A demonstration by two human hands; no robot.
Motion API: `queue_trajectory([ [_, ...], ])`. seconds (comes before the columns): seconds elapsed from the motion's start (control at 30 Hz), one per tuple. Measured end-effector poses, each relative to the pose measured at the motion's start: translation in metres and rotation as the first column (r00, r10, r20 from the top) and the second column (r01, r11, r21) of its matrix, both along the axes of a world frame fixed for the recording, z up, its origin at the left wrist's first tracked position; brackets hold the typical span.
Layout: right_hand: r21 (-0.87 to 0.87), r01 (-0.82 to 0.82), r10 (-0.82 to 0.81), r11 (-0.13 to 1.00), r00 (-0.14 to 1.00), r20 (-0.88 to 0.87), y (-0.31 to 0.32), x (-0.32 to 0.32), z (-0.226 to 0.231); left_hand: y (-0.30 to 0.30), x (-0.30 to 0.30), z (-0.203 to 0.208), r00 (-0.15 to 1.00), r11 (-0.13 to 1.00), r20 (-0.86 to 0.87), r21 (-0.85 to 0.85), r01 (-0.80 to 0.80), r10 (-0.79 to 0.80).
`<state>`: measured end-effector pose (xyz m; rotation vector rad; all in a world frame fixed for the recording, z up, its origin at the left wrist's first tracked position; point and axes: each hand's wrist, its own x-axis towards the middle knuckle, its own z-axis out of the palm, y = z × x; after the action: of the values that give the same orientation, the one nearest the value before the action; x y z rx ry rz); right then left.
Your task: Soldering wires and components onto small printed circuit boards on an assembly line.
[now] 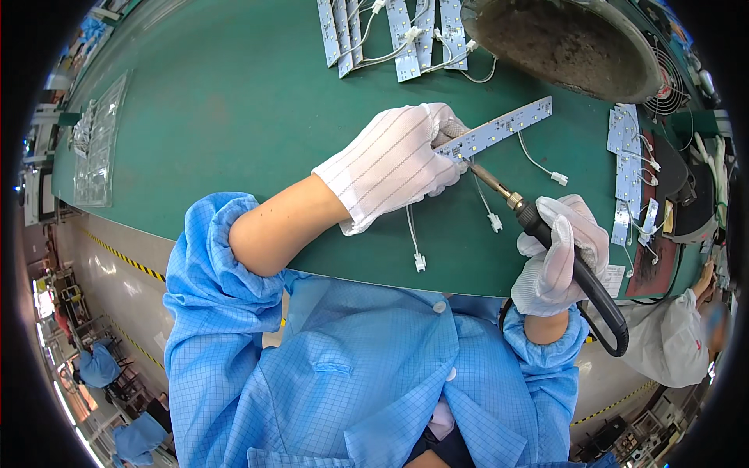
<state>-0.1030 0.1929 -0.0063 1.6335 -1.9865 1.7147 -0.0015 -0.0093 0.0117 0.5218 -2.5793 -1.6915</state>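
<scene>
The green worktop (234, 101) fills most of the view; at its far right stands a large round dark dish (569, 43), and left of that lies a batch of LED strips (390, 31) with white leads, with another row of strips (628, 156) along the right edge; a clear plastic tray (97, 136) sits at the far left. The person, in a blue smock, wears white striped gloves; the left hand (398, 160) is closed over the near end of a narrow LED strip (503, 125), pinning it to the worktop, its far end angling away to the right; the right hand (558, 253) is wrapped around the black handle of a soldering iron (538, 222), whose tip touches the strip just beside the left fingers. Thin white wires with small connectors (493, 222) trail from the strip toward the near edge. The step in hand looks like soldering a lead to the strip's pad; the next move probably calls for a steady tip, a still strip, then a clean lift of the iron.
</scene>
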Motion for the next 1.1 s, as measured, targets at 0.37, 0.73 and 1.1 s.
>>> queue_trajectory([
  [0.37, 0.003, 0.009, -0.009, 1.0, 0.995, -0.097, -0.006, 0.0, -0.001, -0.004, 0.001, -0.008, 0.997, 0.99, -0.061, -0.135, 0.047, -0.055],
  [0.73, -0.099, 0.174, -0.174, 0.98, 0.985, 0.002, 0.003, -0.003, -0.003, -0.018, 0.017, 0.025, 0.955, 0.809, 0.203, -0.51, 0.291, -0.216],
  [1.1, -0.115, 0.139, -0.125, 0.984, 0.985, 0.122, 0.005, 0.001, -0.001, 0.009, 0.003, 0.007, 0.988, 0.882, 0.115, -0.449, 0.141, -0.099],
])
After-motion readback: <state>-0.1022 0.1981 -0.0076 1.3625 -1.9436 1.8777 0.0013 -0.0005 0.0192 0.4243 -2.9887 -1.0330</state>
